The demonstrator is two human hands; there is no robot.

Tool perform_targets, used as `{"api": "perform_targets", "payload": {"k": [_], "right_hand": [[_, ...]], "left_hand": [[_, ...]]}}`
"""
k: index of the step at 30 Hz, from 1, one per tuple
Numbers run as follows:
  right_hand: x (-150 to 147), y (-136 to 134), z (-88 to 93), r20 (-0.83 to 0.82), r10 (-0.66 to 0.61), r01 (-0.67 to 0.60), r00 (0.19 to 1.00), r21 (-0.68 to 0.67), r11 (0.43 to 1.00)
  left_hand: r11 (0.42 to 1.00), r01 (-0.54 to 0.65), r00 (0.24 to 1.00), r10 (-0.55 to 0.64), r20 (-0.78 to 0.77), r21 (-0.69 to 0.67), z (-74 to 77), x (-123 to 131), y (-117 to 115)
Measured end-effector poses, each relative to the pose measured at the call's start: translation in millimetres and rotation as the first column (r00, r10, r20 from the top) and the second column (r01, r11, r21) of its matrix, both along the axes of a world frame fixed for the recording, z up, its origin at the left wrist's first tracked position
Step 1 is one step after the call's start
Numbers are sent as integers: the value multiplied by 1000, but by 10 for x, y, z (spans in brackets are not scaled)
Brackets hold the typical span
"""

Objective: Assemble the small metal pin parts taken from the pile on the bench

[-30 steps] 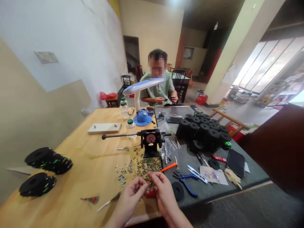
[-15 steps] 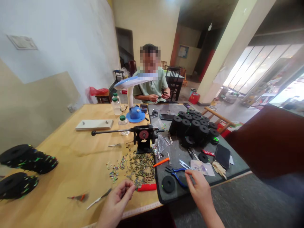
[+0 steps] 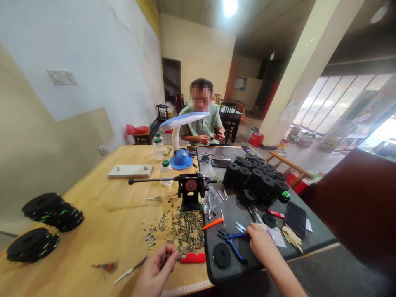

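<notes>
My left hand (image 3: 159,268) is closed in a pinch low over the wooden table, beside a red tool or lighter-like piece (image 3: 193,258). Whatever its fingertips hold is too small to make out. Over the dark mat, my right hand (image 3: 261,243) has its fingers closed at the handle end of a pair of scissors (image 3: 240,227); the handles are hidden beneath it. Blue-handled pliers (image 3: 236,249) lie just left of that hand. A black foam spool (image 3: 222,255) rests near the mat's front edge. A partly covered printed paper (image 3: 280,238) lies under the right hand.
A black winding machine (image 3: 190,192) stands mid-table behind many small metal pieces (image 3: 187,229). Black foam spools (image 3: 250,175) are stacked at right, others (image 3: 32,245) at left. A blue lamp (image 3: 181,159) stands behind. Opposite, a person (image 3: 201,128) sits handling something small.
My right hand has moved forward and right onto the scissors' handle end and the paper. My left hand keeps its pinch beside the red piece. The view has tilted up.
</notes>
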State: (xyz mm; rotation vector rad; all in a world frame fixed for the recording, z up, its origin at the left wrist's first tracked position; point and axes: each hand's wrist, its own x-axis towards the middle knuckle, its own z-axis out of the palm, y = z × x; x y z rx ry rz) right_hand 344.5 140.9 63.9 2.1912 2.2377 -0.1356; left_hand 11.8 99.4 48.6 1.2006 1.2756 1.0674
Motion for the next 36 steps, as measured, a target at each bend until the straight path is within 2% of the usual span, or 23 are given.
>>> {"api": "perform_targets", "payload": {"k": [8,10,12,14,15,17,19,21,23,26,28,30,33,36], "right_hand": [[90,35,-108,42,-1,0,999,27,1000],[127,36,-133,-26,5,-2,1000,113,994],[134,21,-135,-194,-6,55,981,247,968],[76,-20,-115,-449,-30,182,893,298,937],[14,-53,-101,-593,-30,233,805,269,935],[-174,-138,-81,-847,-7,233,531,139,962],[-427,-244,-84,-973,-42,131,225,-12,991],[-701,-357,-108,-995,-77,105,65,-70,992],[-946,-464,-137,-995,-100,89,-8,-101,991],[-1201,-584,-176,-986,-168,27,-9,-168,985],[-1304,-631,-206,-973,-231,-53,2,-231,972],[-1378,-660,-246,-953,-301,-113,-22,-296,948],[-1471,-684,-317,-919,-388,-142,-75,-375,916],[-1560,-689,-392,-900,-426,-144,-86,-412,900]], "left_hand": [[999,-44,997,44,65,-6,29,80,23],[999,-45,996,45,73,-3,8,88,17],[999,-46,995,46,89,-8,-22,95,14],[999,-50,993,52,107,-15,-48,104,15],[998,-54,992,55,113,-16,-56,109,16],[998,-61,992,61,113,-8,-58,120,17],[997,-75,993,74,95,9,-38,130,10],[995,-91,994,88,59,38,-9,137,-4],[992,-98,995,97,18,76,15,139,-24],[987,-100,994,106,-40,123,27,134,-56],[984,-100,991,112,-78,145,28,128,-79],[982,-90,988,109,-112,165,33,124,-100],[981,-63,984,92,-154,181,48,123,-125],[982,-43,982,76,-173,187,54,125,-139]]}}
